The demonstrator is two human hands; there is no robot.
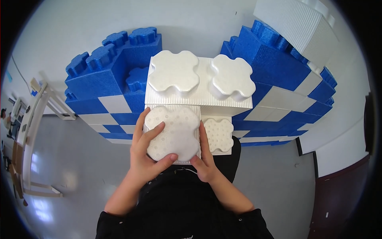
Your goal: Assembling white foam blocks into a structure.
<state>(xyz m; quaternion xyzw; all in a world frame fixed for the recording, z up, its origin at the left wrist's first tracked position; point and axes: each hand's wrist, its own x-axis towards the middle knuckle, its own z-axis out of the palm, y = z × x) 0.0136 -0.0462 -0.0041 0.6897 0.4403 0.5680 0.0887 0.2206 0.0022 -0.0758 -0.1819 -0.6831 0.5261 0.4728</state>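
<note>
A white foam building block [173,133] with a rounded, clover-shaped stud stands right in front of my body, its top marked with small dimples. My left hand [148,149] grips its left side, with the thumb and a finger lying over the stud. On the opposite side my right hand [206,161] presses along the edge, thumb at the near right corner. Directly behind sits a larger white block [179,98] with two clover-shaped studs and ribbed sides. A lower white block [218,135] with a dimpled stud shows to the right of my right hand.
Stacked blue and white blocks form walls at left [95,83] and right [274,65]. On top of the right stack rests a white ribbed block [294,28]. A pale frame [30,139] stands far left on the grey floor [91,167]; a dark red door [338,199] is at right.
</note>
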